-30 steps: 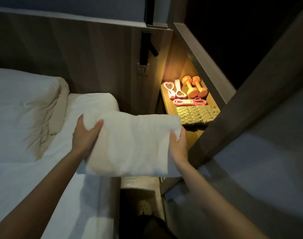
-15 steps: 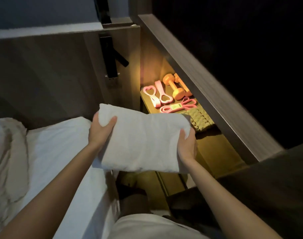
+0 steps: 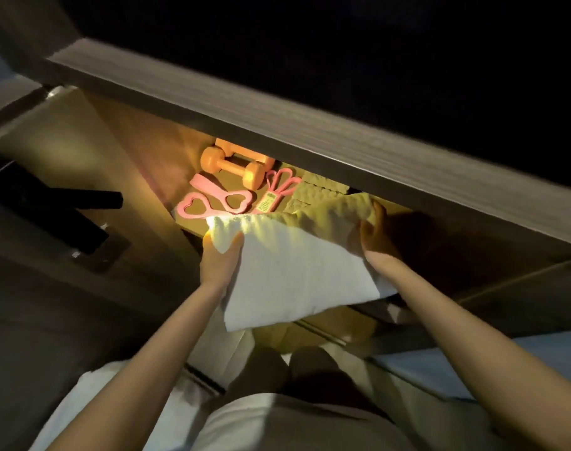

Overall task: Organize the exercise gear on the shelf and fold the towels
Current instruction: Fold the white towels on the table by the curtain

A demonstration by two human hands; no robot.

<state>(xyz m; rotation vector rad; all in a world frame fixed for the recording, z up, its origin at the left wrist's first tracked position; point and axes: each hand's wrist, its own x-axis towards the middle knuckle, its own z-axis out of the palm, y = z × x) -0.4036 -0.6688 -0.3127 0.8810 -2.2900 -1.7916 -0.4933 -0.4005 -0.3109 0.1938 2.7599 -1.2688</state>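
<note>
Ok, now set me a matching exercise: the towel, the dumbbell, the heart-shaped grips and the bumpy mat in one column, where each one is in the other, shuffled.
Things
1. white towel
2. orange dumbbell
3. pink heart-shaped grips
4. bumpy mat

Places
A. furthest back, partly hidden by the wooden board
B. gripped by the left hand and the right hand
C. partly hidden behind the towel's far edge
D. lying flat by the towel's left corner

Pairs: 1-B, 2-A, 3-D, 4-C
</note>
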